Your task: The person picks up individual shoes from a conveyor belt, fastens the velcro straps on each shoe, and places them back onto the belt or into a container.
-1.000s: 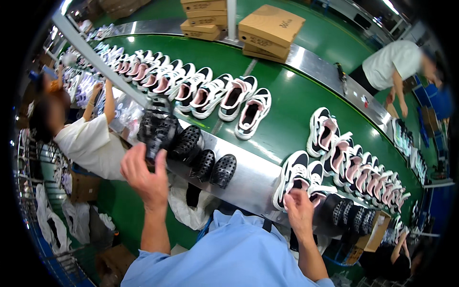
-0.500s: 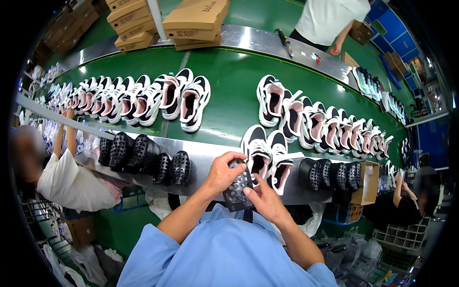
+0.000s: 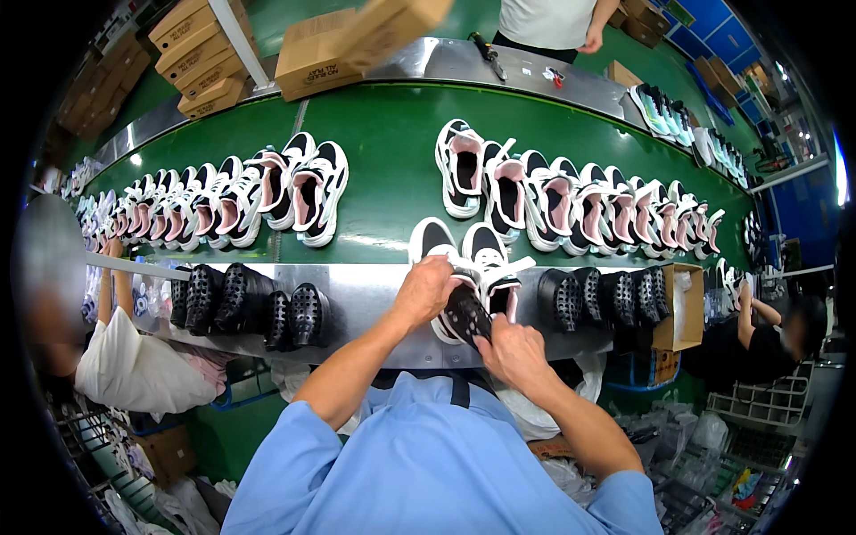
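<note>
A black, perforated shoe tree [image 3: 466,316] slants into the opening of a white, black and pink sneaker [image 3: 432,236] on the metal ledge before me. My left hand [image 3: 424,290] is closed at this sneaker's tongue and opening, and its fingertips are partly hidden. The shoe tree's near end is in the grip of my right hand [image 3: 517,352], thumb against it. Close on the right stands a second sneaker [image 3: 486,245] of the same kind, its tongue sticking out.
Black shoe trees [image 3: 241,299] line the ledge on the left, with more shoe trees [image 3: 593,299] right, beside an open carton [image 3: 682,308]. Rows of sneakers [image 3: 308,192] stand on the green belt [image 3: 383,160]. Shoe boxes [image 3: 312,58] sit beyond. Co-workers are at both sides and across.
The shoe tree has gone from in front of my body into the left sneaker's opening. My left hand has shifted to the tongue, the right to the shoe tree's near end. The view has shifted.
</note>
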A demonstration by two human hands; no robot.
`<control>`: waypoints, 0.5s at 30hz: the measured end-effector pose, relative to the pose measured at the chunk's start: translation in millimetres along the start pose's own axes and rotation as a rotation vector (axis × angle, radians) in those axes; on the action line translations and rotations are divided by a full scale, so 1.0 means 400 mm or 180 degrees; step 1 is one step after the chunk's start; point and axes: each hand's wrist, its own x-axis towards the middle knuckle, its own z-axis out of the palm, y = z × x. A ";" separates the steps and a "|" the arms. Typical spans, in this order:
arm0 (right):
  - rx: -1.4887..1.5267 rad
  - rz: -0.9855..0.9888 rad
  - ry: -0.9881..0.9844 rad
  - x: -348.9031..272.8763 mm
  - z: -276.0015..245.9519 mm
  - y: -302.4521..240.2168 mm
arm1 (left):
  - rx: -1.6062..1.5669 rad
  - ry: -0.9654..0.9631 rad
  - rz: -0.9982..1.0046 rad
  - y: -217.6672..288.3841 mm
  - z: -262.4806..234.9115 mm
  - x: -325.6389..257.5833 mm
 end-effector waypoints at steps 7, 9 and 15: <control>-0.0133 -0.0265 0.0776 0.089 0.200 -0.045 | -0.0311 -0.0338 -0.0483 0.050 -0.093 0.000; -0.0127 -0.0729 0.0941 0.077 0.234 -0.027 | -0.0392 -0.0252 -0.0408 0.025 -0.106 -0.020; 0.0214 -0.0565 0.1506 0.177 0.326 -0.035 | -0.0877 -0.0079 -0.0608 0.001 -0.085 -0.036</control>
